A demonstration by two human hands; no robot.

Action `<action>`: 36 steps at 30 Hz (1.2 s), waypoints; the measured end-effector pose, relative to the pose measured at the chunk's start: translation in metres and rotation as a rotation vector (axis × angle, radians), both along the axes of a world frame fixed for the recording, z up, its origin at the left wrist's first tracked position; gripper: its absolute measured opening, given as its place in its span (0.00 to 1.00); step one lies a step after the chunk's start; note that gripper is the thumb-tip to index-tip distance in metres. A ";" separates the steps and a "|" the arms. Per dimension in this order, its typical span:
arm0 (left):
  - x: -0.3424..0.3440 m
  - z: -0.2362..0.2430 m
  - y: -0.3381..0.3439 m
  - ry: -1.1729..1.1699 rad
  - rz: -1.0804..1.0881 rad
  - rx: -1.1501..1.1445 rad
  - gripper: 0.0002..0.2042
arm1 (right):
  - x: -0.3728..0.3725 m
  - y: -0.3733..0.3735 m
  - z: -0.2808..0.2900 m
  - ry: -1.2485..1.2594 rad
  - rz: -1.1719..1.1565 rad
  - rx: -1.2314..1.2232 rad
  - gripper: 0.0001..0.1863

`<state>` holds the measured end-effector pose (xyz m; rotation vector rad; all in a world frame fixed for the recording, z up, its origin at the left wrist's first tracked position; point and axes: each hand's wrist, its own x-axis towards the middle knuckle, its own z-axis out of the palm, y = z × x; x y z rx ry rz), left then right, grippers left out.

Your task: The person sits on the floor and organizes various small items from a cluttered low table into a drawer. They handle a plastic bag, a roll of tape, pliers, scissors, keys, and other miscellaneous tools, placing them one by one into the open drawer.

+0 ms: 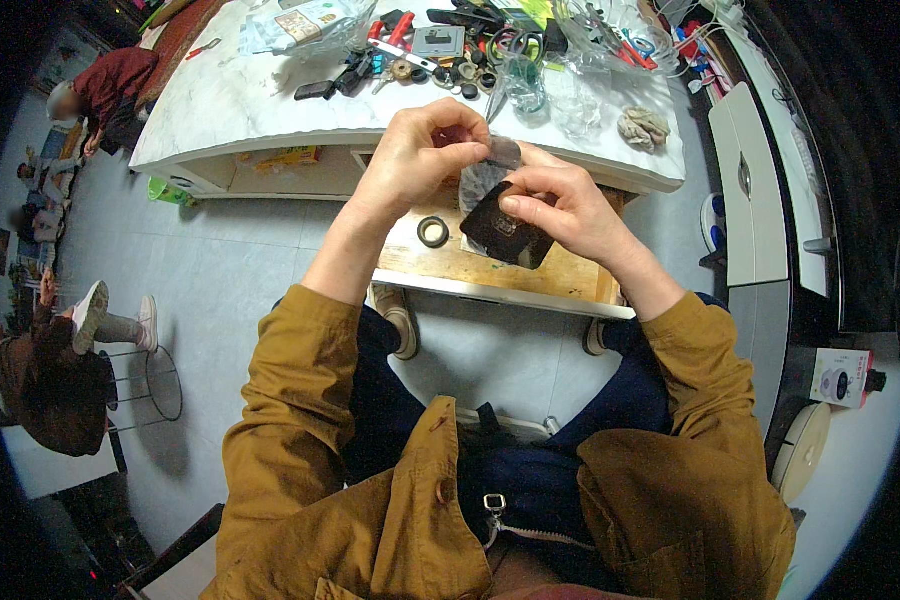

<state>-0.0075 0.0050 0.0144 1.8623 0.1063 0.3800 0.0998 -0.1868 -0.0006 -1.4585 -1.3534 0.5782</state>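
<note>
Black flat pouch (513, 238), one o'clock: pinched by my right hand (570, 205). Grey translucent piece (505, 153), nearer twelve: pinched by fingers of my left hand (410, 160). Step, I judge: two-handed handling; next move calls for light, steady pressure.

A white, marble-patterned table (235, 110) with an open wooden drawer (582, 276) stands on a grey tiled floor (240, 255); a pale cabinet (760, 200) is at right, a metal-framed stool (181, 388) at left.
</note>
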 end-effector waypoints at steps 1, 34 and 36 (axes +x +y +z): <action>0.000 -0.001 0.002 -0.010 -0.019 -0.030 0.04 | 0.003 0.001 0.000 -0.036 0.042 0.058 0.09; -0.002 0.007 0.002 0.062 -0.406 -0.223 0.04 | 0.010 -0.007 0.017 -0.217 0.145 0.206 0.06; -0.002 0.004 0.006 0.043 -0.466 -0.284 0.05 | 0.009 -0.009 0.020 -0.200 0.162 0.224 0.06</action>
